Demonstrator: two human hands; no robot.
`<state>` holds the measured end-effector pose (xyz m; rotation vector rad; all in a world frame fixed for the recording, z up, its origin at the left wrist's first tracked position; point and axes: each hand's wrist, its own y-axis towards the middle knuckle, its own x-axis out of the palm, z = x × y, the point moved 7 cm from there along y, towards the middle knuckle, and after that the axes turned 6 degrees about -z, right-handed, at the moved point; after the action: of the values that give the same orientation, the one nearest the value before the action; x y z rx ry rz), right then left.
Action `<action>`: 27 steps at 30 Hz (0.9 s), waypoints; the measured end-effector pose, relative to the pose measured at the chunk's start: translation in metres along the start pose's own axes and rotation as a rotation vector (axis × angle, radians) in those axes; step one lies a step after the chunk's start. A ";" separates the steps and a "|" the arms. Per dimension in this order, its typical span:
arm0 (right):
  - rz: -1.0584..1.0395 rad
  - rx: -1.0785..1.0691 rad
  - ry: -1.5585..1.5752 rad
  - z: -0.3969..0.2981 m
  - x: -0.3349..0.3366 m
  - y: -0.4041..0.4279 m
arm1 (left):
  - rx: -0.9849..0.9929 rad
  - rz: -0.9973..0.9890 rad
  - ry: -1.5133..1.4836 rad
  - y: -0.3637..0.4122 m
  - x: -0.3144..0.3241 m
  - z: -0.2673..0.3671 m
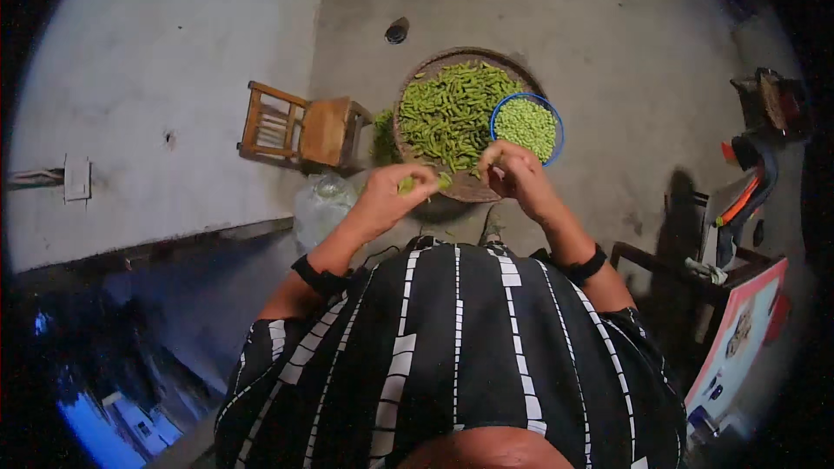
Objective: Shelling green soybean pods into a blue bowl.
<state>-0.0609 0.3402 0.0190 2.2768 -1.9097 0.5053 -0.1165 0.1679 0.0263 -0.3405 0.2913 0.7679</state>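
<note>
A round woven tray (pixel 479 194) in front of me holds a heap of green bean pods (pixel 456 111). On the tray's right side sits a blue-rimmed basin (pixel 561 137) with shelled green beans (pixel 524 127) in it. My left hand (pixel 391 195) is over the tray's near left edge, closed around green pods; one pod (pixel 444 180) shows past its fingertips. My right hand (pixel 515 176) is curled above the near edge, just in front of the basin. Whether anything is between its fingers is too small to tell.
A small wooden chair (pixel 329 130) stands left of the tray, by the wall. Near it are a clear plastic bag (pixel 324 205) and some greenery (pixel 384 140). A small dark round object (pixel 395 32) lies on the floor beyond. Dark furniture with a colourful panel (pixel 739 339) stands at right.
</note>
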 end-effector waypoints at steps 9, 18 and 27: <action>0.106 0.038 -0.095 0.004 0.014 0.010 | -0.212 -0.182 -0.691 0.017 0.015 0.018; 0.119 -0.045 -0.257 -0.019 0.016 0.007 | -0.108 -0.294 -0.635 0.037 0.043 0.039; 0.199 0.016 -0.261 -0.005 -0.003 0.006 | 0.071 -0.081 -0.235 0.057 0.046 0.034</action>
<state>-0.0681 0.3437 0.0217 2.2701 -2.2776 0.2542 -0.1213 0.2484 0.0289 -0.1918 0.0825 0.7088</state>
